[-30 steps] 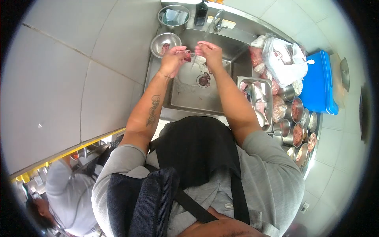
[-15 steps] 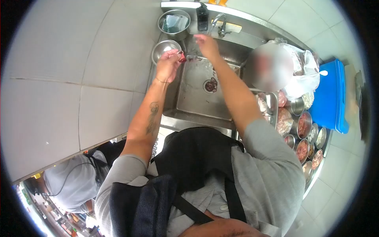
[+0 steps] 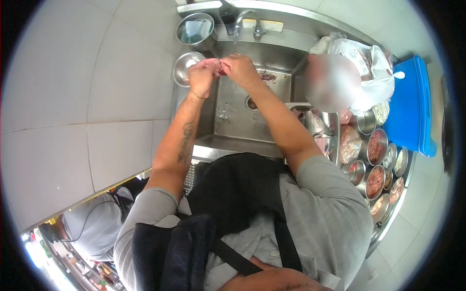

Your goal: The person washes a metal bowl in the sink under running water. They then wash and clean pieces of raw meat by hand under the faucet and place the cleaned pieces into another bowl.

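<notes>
Over the left side of the steel sink (image 3: 233, 126), my two hands meet. My left hand (image 3: 201, 78) is closed on a small red, fleshy piece (image 3: 222, 69), mostly hidden by fingers; its exact kind is unclear. My right hand (image 3: 240, 71) pinches at the same piece from the other side. Beside the left hand sits a shallow steel bowl (image 3: 182, 70). Water runs from the curved faucet (image 3: 246, 13) behind the hands. Dark reddish scraps (image 3: 267, 76) lie in the sink, with more at the drain (image 3: 251, 103).
A steel pot (image 3: 183, 35) and a dark bottle (image 3: 227, 14) stand at the back. Right of the sink are a tray of fish (image 3: 315, 123), white plastic bags (image 3: 371, 94), several steel bowls of cut meat (image 3: 375, 182) and a blue bin (image 3: 412, 106). A tiled wall (image 3: 126, 97) borders the left.
My right hand has come down and left from near the faucet to meet my left hand at the red piece. The view has shifted slightly, and more of the fish tray shows.
</notes>
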{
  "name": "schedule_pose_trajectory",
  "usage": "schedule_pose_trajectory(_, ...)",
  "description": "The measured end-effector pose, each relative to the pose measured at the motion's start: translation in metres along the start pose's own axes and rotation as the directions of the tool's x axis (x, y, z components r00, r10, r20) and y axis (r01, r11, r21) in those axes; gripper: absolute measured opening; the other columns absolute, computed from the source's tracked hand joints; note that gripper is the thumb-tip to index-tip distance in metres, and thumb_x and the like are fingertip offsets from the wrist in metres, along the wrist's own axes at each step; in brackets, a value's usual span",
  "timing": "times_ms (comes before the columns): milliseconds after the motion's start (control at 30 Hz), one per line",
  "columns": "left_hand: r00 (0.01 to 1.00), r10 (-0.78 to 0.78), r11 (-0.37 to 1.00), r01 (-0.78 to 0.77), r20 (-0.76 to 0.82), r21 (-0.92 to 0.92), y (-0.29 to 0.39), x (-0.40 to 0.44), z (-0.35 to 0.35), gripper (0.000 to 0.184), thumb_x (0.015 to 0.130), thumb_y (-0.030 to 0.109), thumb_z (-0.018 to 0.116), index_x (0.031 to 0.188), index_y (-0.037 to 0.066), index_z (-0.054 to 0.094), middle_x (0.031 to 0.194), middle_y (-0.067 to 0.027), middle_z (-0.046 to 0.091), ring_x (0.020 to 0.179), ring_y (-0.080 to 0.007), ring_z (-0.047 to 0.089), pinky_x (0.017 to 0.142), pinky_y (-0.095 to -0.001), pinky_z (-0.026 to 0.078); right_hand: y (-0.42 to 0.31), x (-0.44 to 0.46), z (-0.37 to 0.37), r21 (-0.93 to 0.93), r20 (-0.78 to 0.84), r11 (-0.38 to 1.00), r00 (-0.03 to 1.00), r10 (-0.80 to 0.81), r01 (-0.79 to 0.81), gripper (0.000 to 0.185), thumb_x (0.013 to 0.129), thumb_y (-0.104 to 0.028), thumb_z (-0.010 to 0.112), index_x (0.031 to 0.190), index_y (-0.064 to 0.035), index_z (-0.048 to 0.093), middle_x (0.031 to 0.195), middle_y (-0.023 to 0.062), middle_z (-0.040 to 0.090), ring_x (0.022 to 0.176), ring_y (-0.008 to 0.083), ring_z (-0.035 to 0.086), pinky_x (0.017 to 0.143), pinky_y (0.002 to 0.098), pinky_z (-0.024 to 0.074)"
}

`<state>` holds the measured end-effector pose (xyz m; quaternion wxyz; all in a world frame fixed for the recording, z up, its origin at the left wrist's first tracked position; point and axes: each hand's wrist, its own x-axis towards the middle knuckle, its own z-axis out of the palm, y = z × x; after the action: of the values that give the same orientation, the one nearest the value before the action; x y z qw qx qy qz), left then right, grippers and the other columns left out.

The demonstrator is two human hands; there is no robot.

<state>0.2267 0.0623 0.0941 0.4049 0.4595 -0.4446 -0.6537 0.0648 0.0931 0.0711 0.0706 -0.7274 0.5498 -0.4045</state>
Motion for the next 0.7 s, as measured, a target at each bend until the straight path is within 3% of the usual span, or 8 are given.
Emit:
schedule_pose_trajectory(133,0.996,0.019,0.985,-0.033,0.082,0.172,-0.008,0.008,-0.005,0.018,0.096,0.010,0.063,0.107,-0.004,0.067,0.088,-0.0054,0.069,0.075,-0.0130,0.064,0.068,-0.0267,0.053,0.000,-0.005,0.005,-0.059,-0.063,0.997,0.997,0.040,-0.043,0.013,0.086,-0.015,0.064,0.089,-0.0085,0.074,0.087,0.0163,0.071,0.084,0.0357,0.067,0.077,0.0450,0.0539)
schedule_pose_trajectory(233,0.994,-0.050,0.996,0.042,0.094,0.084,-0.005,0.010,0.000,0.018,0.097,0.011,0.062,0.107,-0.003,0.066,0.091,-0.0058,0.070,0.078,-0.0142,0.066,0.071,-0.0282,0.055,0.002,-0.010,0.012,0.229,-0.055,0.922,0.942,0.332,-0.312,0.014,0.086,-0.013,0.064,0.092,-0.0065,0.076,0.083,0.0145,0.073,0.077,0.0303,0.071,0.071,0.0406,0.0560)
schedule_pose_trajectory(300,0.991,-0.087,0.995,0.093,0.103,-0.047,-0.006,0.011,-0.003,0.017,0.097,0.011,0.062,0.107,-0.002,0.066,0.092,-0.0060,0.070,0.080,-0.0148,0.067,0.072,-0.0290,0.055,0.021,-0.008,0.034,0.719,0.095,0.472,0.745,0.660,-0.510,0.019,0.087,-0.011,0.064,0.099,-0.0046,0.076,0.083,0.0100,0.075,0.073,0.0209,0.073,0.067,0.0334,0.0570)
schedule_pose_trajectory(400,0.985,-0.113,0.978,0.134,0.130,-0.162,-0.010,0.026,-0.006,0.015,0.098,0.011,0.060,0.107,0.000,0.065,0.094,-0.0063,0.070,0.082,-0.0156,0.068,0.074,-0.0304,0.056,0.049,0.003,0.045,0.798,0.122,0.340,0.686,0.717,-0.498,0.022,0.088,-0.010,0.064,0.105,-0.0046,0.077,0.087,0.0062,0.076,0.073,0.0132,0.071,0.067,0.0277,0.0565)
schedule_pose_trajectory(467,0.985,-0.115,0.973,0.138,0.128,-0.185,-0.011,0.034,-0.003,0.013,0.098,0.013,0.060,0.106,0.003,0.065,0.094,-0.0055,0.070,0.083,-0.0152,0.068,0.074,-0.0304,0.056,0.059,0.007,0.044,0.736,0.058,0.431,0.683,0.728,-0.522,0.022,0.088,-0.012,0.066,0.106,-0.0034,0.076,0.086,0.0074,0.076,0.071,0.0117,0.070,0.067,0.0280,0.0569)
schedule_pose_trajectory(533,0.985,-0.137,0.986,0.146,0.104,-0.085,-0.018,0.053,-0.004,0.015,0.098,0.014,0.060,0.107,0.003,0.065,0.094,-0.0053,0.070,0.083,-0.0150,0.067,0.074,-0.0303,0.056,0.071,0.010,0.044,0.058,-0.308,0.919,0.869,0.387,-0.389,0.025,0.088,-0.017,0.068,0.108,-0.0053,0.076,0.087,0.0113,0.076,0.073,0.0170,0.072,0.071,0.0312,0.0569)
schedule_pose_trajectory(633,0.991,-0.113,0.992,0.108,0.070,0.067,-0.015,0.071,0.006,0.018,0.098,0.015,0.060,0.108,0.002,0.066,0.091,-0.0055,0.071,0.081,-0.0148,0.067,0.071,-0.0297,0.056,0.037,0.021,0.004,0.447,0.060,0.732,0.833,0.549,-0.515,0.027,0.088,-0.023,0.068,0.110,-0.0093,0.076,0.092,0.0149,0.075,0.081,0.0263,0.073,0.077,0.0364,0.0558)
schedule_pose_trajectory(700,0.994,-0.093,0.989,0.086,0.058,0.119,-0.009,0.064,0.014,0.019,0.098,0.016,0.060,0.108,0.001,0.067,0.089,-0.0058,0.071,0.079,-0.0147,0.067,0.069,-0.0291,0.055,0.040,0.018,0.006,0.394,0.020,0.816,0.892,0.452,-0.423,0.026,0.088,-0.024,0.068,0.109,-0.0106,0.076,0.092,0.0147,0.075,0.083,0.0294,0.072,0.077,0.0383,0.0551)
